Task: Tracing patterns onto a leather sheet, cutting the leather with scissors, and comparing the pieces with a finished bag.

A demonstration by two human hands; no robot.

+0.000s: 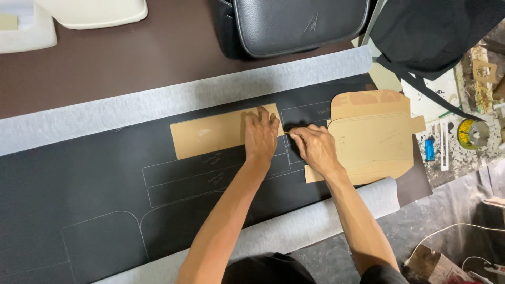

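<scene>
At the far left, pale foam pieces (31, 23) run off the top edge, so their full shapes cannot be read. A long sheet of black material (79, 200) lies across the brown table (131, 58) on a grey felt underlay (158, 102), with faint chalk outlines drawn on it; its left end is cut off by the frame, and the small writing inside the outlines is too faint to read. On the sheet rests a rectangular cardboard template (210, 137), and the left hand (260, 137) lies flat on its right end, fingers spread and pressing down, covering that corner. Just beside it, the right hand (315, 147) has its fingers pinched together at the template's right edge; whatever thin marker it grips is almost wholly hidden, only a pale tip showing. Further right lies a stack of cardboard patterns (373, 137), partly under the right wrist. A black leather bag (294, 23) is cropped at the top.
</scene>
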